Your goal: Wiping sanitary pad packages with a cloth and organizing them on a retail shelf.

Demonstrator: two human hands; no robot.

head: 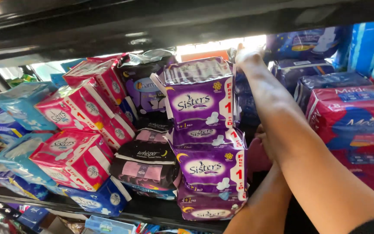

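Note:
Three purple pad packs are stacked on a shop shelf, the top pack (198, 93) above a middle one (211, 162). My right hand (248, 56) reaches up to the top pack's back right corner, just under the dark upper shelf (109, 26). Its fingers curl out of sight behind the pack. My left hand (262, 141) is lower, pressed in right of the middle purple pack against a dark pink pack (257, 158). The stack and my right forearm hide most of that hand.
Pink packs (76, 158) and light blue packs (20, 104) are piled at left. Black packs (146, 162) lie beside the purple stack. Red and blue packs (353, 117) fill the right, with dark blue ones (304, 69) behind. The lower shelf edge (152, 212) runs along the bottom.

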